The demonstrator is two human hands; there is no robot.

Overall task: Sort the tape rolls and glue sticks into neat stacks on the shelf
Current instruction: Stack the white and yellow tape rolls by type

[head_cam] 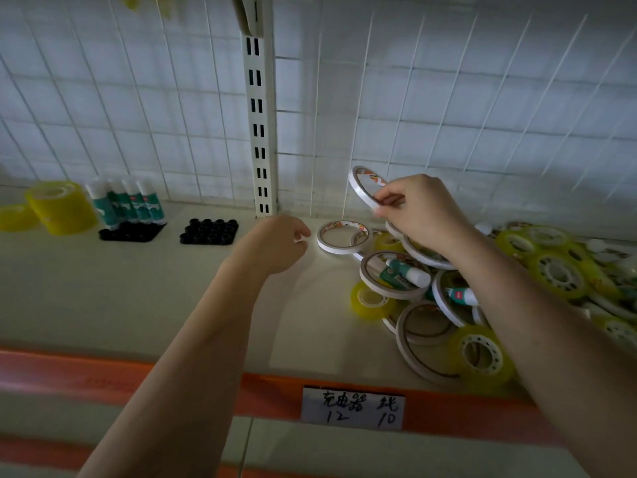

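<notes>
Our right hand [417,208] fingers pinch white tape ring [363,186] above jumbled pile [448,288]; left hand [275,243] loosely curled, empty; glue sticks [125,201] w/ yellow rolls [58,207] far left on shelf [138,305].

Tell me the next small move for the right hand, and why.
Probably lay the thin white tape roll that the right hand pinches flat onto the white roll lying beside the left hand; that starts a stack clear of the mixed pile.

Right hand [418,210] pinches white tape ring [362,186] above jumbled pile [448,288]; left hand [279,243] apparently empty.
</notes>
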